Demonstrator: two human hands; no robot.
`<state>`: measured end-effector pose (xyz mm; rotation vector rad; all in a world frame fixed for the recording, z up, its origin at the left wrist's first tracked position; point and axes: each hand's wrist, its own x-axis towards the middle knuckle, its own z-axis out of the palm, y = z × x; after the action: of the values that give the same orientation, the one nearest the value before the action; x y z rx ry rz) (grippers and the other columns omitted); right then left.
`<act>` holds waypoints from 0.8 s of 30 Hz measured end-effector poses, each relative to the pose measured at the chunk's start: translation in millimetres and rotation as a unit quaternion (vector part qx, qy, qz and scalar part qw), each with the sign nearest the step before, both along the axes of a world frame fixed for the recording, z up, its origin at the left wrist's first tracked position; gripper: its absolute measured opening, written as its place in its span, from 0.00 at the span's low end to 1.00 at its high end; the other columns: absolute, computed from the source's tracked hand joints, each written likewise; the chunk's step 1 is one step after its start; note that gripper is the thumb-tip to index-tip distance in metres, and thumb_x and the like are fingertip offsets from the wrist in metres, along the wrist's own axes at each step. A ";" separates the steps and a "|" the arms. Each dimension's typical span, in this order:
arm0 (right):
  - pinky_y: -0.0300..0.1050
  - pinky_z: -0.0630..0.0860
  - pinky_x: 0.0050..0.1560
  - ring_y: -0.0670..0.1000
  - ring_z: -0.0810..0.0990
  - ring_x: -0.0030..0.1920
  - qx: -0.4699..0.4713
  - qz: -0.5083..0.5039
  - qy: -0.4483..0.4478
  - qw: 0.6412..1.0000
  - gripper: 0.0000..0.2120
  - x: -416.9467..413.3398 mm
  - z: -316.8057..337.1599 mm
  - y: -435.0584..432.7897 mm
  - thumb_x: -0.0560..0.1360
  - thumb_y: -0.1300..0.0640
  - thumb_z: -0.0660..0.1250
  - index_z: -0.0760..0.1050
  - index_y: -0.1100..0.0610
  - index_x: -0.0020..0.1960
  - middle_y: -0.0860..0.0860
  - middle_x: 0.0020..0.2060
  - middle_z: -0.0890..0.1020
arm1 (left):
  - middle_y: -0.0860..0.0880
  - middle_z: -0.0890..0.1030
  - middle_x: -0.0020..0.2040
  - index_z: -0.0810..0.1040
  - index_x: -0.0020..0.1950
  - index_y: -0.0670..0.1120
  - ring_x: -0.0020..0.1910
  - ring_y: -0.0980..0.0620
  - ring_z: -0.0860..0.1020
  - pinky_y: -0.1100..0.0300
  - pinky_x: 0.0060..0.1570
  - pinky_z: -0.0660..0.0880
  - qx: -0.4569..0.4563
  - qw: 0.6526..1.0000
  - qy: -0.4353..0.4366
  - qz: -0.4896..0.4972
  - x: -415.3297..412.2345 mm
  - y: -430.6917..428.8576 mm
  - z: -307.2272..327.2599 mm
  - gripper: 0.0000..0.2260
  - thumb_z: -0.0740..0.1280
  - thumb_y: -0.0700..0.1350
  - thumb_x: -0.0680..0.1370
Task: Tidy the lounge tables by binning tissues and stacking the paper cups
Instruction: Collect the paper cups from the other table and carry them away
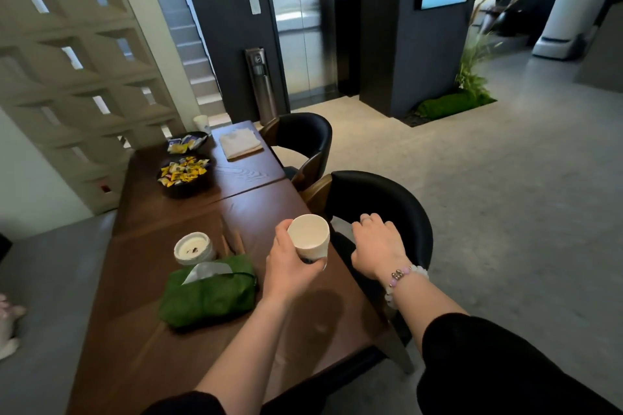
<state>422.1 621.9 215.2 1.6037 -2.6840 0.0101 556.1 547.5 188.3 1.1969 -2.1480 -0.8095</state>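
My left hand [290, 268] holds a white paper cup [309, 237] upright above the right edge of the brown wooden table [135, 330]; the cup looks empty. My right hand [377, 244], with a bead bracelet on the wrist, rests on the back of the near black chair [377, 199], fingers curled over it. A second white paper cup [201, 124] stands at the far end of the tables. A green tissue pouch [209, 293] with a tissue poking out lies to the left of my left hand.
A white candle jar [195, 248] stands behind the pouch. Two dark bowls of wrapped sweets [183, 170] sit on the far table [249, 168], next to a folded white cloth [240, 143]. A second black chair [303, 138] and a metal bin [261, 84] by the lift lie beyond.
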 end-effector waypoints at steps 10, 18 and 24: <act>0.50 0.68 0.64 0.56 0.67 0.67 0.026 0.001 0.010 1.000 0.20 -22.5 3.5 -7.4 0.76 0.55 0.62 0.68 0.58 0.66 0.56 0.65 0.70 | 0.48 0.73 0.63 0.61 0.67 0.49 0.64 0.47 0.72 0.57 0.58 0.71 0.035 0.999 0.019 -0.014 -25.3 -24.7 -8.5 0.34 0.76 0.46 0.67; 0.50 0.68 0.64 0.55 0.68 0.66 0.002 0.016 0.008 1.000 0.20 -84.9 1.2 -24.2 0.76 0.54 0.63 0.68 0.58 0.66 0.55 0.64 0.71 | 0.47 0.73 0.64 0.61 0.68 0.49 0.65 0.47 0.71 0.55 0.60 0.71 0.023 0.999 0.022 0.004 -78.0 -37.0 -6.0 0.35 0.77 0.45 0.67; 0.49 0.69 0.62 0.55 0.69 0.65 0.014 0.067 -0.005 0.998 0.19 -173.6 -22.3 -22.4 0.75 0.55 0.62 0.69 0.59 0.64 0.55 0.63 0.72 | 0.45 0.72 0.65 0.61 0.69 0.46 0.66 0.44 0.71 0.51 0.63 0.69 0.068 0.995 0.019 0.073 -153.0 -35.8 -27.2 0.36 0.77 0.44 0.67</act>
<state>248.5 599.5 192.9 1.7932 -2.5911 -0.0181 403.1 511.7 161.1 1.3773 -1.9751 -0.9174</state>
